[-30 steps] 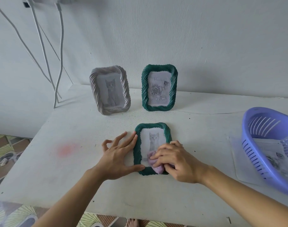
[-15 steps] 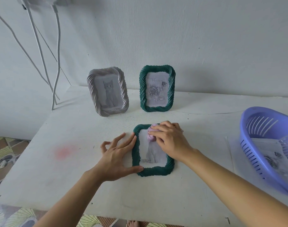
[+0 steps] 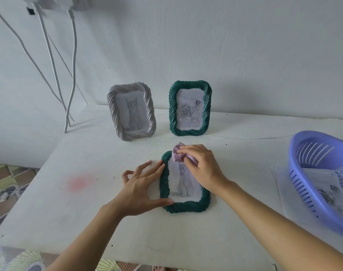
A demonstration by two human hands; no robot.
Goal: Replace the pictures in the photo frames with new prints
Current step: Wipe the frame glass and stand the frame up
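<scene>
A dark green rope-twist photo frame (image 3: 183, 205) is lying flat; the right hand (image 3: 203, 166) is pinching a crumpled lilac cloth (image 3: 177, 155), the open left hand (image 3: 141, 187) bracing its edge.

A dark green rope-twist frame lying flat (image 3: 183, 206) holds a grey cat print. A pale lilac cloth (image 3: 177, 156) sits at its top edge. Behind stand a grey rope-twist frame (image 3: 113, 112) and a dark green upright frame (image 3: 172, 110) with grey roses. A periwinkle slotted plastic basket (image 3: 311, 184) sits on the white table (image 3: 69, 212), which bears a pink smudge (image 3: 78, 182).
</scene>
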